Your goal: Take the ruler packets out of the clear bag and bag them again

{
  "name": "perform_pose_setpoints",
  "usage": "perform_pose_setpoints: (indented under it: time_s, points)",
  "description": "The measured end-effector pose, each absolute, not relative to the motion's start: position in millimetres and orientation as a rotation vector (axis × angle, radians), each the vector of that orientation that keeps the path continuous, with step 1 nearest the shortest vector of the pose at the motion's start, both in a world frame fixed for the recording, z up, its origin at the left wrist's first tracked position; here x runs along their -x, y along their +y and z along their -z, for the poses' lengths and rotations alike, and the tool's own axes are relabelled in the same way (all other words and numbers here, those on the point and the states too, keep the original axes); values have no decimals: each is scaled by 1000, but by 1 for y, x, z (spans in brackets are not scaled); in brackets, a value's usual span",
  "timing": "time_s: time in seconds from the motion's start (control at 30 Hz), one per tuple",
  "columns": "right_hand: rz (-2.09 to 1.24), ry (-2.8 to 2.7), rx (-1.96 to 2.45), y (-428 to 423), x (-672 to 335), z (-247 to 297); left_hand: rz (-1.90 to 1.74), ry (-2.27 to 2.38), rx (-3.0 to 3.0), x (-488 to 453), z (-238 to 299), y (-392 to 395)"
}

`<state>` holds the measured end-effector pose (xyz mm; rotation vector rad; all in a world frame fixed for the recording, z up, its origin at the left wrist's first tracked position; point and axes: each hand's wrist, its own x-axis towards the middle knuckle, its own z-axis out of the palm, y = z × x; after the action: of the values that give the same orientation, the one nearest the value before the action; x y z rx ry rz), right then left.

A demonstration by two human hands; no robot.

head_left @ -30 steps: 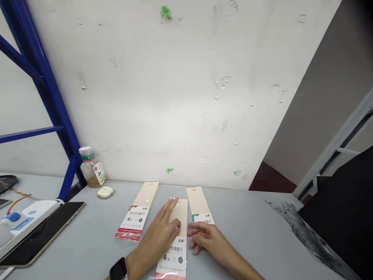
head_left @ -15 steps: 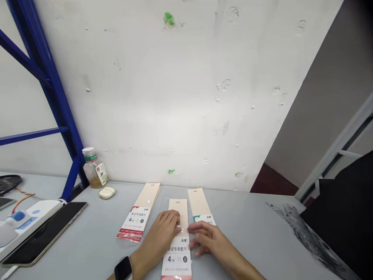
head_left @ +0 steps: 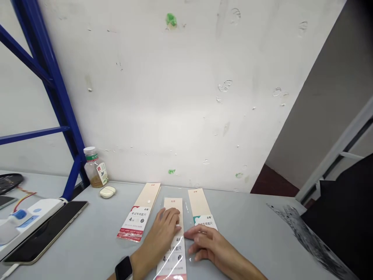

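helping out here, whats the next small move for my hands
Probably pinch the edge of the clear sleeve with the right hand: its fingers lie just beside the middle packet, while the left hand rests on that packet and can steady it.

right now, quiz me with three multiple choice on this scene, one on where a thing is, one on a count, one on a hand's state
1. Where is the cream earbud case?
A beside the glass jar
B on the blue frame
C on the power strip

2. How many ruler-set packets lie on the grey table?
A two
B three
C five

3. What is the left hand doing?
A resting on the middle packet
B gripping the jar
C hanging off the table

1 A, the case sits just right of the jar.
2 B, the left packet, the right packet and the middle one show.
3 A, its fingers lie on the packet.
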<state>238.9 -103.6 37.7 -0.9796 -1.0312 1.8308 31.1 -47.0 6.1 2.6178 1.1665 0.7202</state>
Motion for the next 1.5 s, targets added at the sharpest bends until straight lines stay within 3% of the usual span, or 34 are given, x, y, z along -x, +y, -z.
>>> perform_pose_setpoints:
  time_s: [0.3, 0.6, 0.73, 0.83, 1.07, 1.23, 1.5]
  points:
    - [-1864, -1068, 922, -104, -239, -38, -696, 1208, -2520, -32, -14, -46]
    - [-1694, -977, 972, -93, -260, -38, -1005, 1335, -2130, 30, -44, -9]
    - [-1616, -976, 1042, -86, -267, -32, -837, 1467, -2202, 58, -40, 4]
    - [-1466, -1096, 1156, -78, -274, -24, -792, 1546, -2237, 64, -30, 9]
    - [-776, -1646, 1580, -73, -292, -7, -565, 1733, -2433, 45, -24, 2]
    - [-745, -1836, 1771, -77, -289, -8, -580, 1816, -2599, 37, -20, 0]
    - [-864, -1745, 1802, -79, -286, -21, -601, 1371, -2926, 5, -21, -23]
